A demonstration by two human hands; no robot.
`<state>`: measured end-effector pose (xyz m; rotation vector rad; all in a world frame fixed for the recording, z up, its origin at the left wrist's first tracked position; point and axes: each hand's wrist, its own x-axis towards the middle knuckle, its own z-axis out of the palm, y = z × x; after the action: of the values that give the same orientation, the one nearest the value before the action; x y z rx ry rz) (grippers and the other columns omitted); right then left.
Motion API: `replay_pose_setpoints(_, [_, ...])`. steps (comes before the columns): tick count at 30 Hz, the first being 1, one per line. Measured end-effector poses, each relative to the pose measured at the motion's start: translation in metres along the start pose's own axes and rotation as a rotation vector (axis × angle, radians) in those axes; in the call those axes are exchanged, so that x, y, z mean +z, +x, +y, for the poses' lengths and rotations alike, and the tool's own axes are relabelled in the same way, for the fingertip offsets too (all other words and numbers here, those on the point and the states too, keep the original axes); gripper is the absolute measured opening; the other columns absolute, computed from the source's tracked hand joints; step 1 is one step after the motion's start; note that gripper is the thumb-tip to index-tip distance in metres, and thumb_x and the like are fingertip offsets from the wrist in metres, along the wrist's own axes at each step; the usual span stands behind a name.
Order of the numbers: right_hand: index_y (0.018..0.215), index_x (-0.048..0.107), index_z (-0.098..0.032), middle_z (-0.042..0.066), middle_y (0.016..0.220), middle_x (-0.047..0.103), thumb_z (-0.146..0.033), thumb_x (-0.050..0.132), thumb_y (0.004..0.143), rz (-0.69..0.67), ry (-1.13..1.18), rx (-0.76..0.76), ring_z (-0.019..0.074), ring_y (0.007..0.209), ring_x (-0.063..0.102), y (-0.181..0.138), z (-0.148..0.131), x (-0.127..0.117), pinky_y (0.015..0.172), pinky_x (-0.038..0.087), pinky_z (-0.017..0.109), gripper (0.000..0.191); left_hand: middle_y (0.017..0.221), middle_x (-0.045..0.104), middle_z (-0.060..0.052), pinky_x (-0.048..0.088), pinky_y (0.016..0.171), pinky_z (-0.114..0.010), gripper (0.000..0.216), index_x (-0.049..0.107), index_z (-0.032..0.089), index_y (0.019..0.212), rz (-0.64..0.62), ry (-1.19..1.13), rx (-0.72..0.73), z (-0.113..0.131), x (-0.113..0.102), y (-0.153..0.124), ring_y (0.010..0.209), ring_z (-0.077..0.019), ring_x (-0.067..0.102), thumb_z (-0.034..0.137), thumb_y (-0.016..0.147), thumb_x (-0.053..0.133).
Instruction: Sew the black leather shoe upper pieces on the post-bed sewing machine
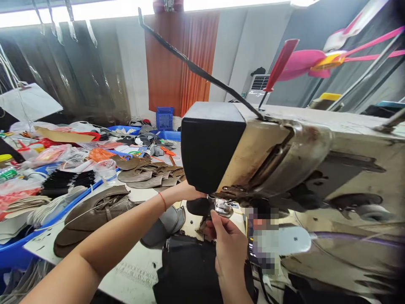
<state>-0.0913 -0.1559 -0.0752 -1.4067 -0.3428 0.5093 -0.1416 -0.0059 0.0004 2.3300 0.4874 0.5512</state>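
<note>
A sewing machine (215, 143) with a black end cover stands before me. My left hand (193, 192) reaches behind its head at the needle area; the cover hides the fingers. My right hand (229, 238) is closed in a pinch just in front of the presser foot (223, 207). What sits between its fingertips is too small to make out. A dark flat piece (199, 207) lies beside the foot, under my left hand. Black cut pieces (190, 270) lie on the machine bed below my right hand.
Brown shoe uppers (95, 211) and grey pieces (164, 226) lie left of the machine. Farther left, a blue tray (12, 253) holds bags and stacked cut pieces. A phone (253, 245), partly blurred out, is right of my right hand. A pink fan (303, 63) stands behind.
</note>
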Motion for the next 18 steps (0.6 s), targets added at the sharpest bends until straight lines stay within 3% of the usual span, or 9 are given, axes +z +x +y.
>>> replay_pose_setpoints(4, [0.070, 0.071, -0.019, 0.001, 0.058, 0.066, -0.052, 0.069, 0.068, -0.155, -0.125, -0.107, 0.0160, 0.055, 0.059, -0.008, 0.006, -0.005, 0.053, 0.046, 0.025, 0.033, 0.079, 0.068, -0.003, 0.048, 0.066, -0.024, 0.015, 0.066, 0.015, 0.083, 0.047, -0.153, -0.128, 0.006, -0.010, -0.035, 0.073, -0.0169, 0.061, 0.023, 0.072, 0.064])
replay_pose_setpoints(8, [0.073, 0.073, -0.021, 0.003, 0.066, 0.069, -0.051, 0.067, 0.070, -0.231, -0.237, -0.220, 0.0180, 0.062, 0.062, -0.019, 0.018, -0.025, 0.063, 0.047, 0.026, 0.031, 0.114, 0.063, -0.009, 0.046, 0.087, -0.029, 0.035, 0.058, 0.017, 0.113, 0.258, -0.292, -0.060, -0.040, -0.018, -0.095, 0.102, -0.0211, 0.059, 0.026, 0.079, 0.057])
replay_pose_setpoints(11, [0.073, 0.073, -0.021, 0.004, 0.068, 0.069, -0.050, 0.065, 0.072, -0.230, -0.284, -0.255, 0.0187, 0.063, 0.063, -0.023, 0.031, -0.044, 0.064, 0.047, 0.026, 0.030, 0.102, 0.067, -0.008, 0.043, 0.092, -0.038, 0.022, 0.066, 0.018, 0.097, 0.191, 0.058, -0.235, -0.088, -0.008, -0.139, 0.098, -0.0230, 0.059, 0.020, 0.079, 0.053])
replay_pose_setpoints(13, [0.071, 0.072, -0.020, 0.004, 0.065, 0.068, -0.050, 0.064, 0.074, -0.234, -0.312, -0.273, 0.0187, 0.061, 0.063, -0.026, 0.038, -0.052, 0.062, 0.048, 0.026, 0.030, 0.112, 0.063, -0.011, 0.040, 0.096, -0.044, 0.032, 0.067, 0.018, 0.100, 0.294, 0.342, -0.261, -0.101, 0.008, -0.159, 0.106, -0.0265, 0.054, 0.011, 0.079, 0.045])
replay_pose_setpoints(15, [0.070, 0.071, -0.020, 0.003, 0.063, 0.067, -0.049, 0.063, 0.075, -0.227, -0.329, -0.297, 0.0180, 0.060, 0.063, -0.031, 0.041, -0.054, 0.061, 0.048, 0.025, 0.030, 0.126, 0.054, -0.012, 0.035, 0.100, -0.048, 0.044, 0.065, 0.019, 0.108, 0.439, 0.514, -0.214, -0.091, 0.026, -0.167, 0.117, -0.0287, 0.045, 0.003, 0.076, 0.040])
replay_pose_setpoints(16, [0.069, 0.071, -0.021, 0.002, 0.063, 0.067, -0.048, 0.063, 0.076, -0.219, -0.323, -0.312, 0.0173, 0.059, 0.063, -0.034, 0.041, -0.053, 0.062, 0.048, 0.024, 0.029, 0.125, 0.053, -0.012, 0.035, 0.100, -0.046, 0.045, 0.064, 0.019, 0.109, 0.448, 0.531, -0.168, -0.080, 0.036, -0.167, 0.117, -0.0278, 0.044, 0.002, 0.075, 0.040])
replay_pose_setpoints(18, [0.067, 0.069, -0.021, 0.001, 0.062, 0.065, -0.046, 0.063, 0.078, -0.207, -0.289, -0.346, 0.0157, 0.058, 0.061, -0.043, 0.039, -0.049, 0.061, 0.047, 0.023, 0.027, 0.111, 0.059, -0.010, 0.040, 0.093, -0.040, 0.033, 0.063, 0.020, 0.105, 0.276, 0.462, -0.092, -0.051, 0.056, -0.161, 0.105, -0.0243, 0.050, 0.011, 0.078, 0.046])
